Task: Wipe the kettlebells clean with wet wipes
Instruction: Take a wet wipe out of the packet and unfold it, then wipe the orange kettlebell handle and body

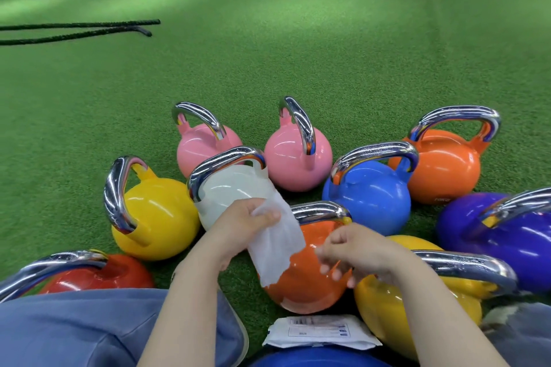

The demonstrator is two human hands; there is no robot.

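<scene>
Between the two hands a wet wipe (275, 243) is pinched by the left hand (238, 226), hanging lengthwise down; the right hand (354, 250) is loosely curled, holding nothing. Just beneath, the orange kettlebell (307, 277) is nearest, crowded by neighbours; open turf (268, 53) lies far.

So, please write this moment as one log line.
left hand: holds wipe | right hand: empty, open | above orange kettlebell

Both bare forearms reach up from the bottom of the frame. The left hand (243, 225), at centre, pinches a wipe (275, 243); the right hand (350, 250), lower right of centre, hangs with loosely curled fingers.
</scene>
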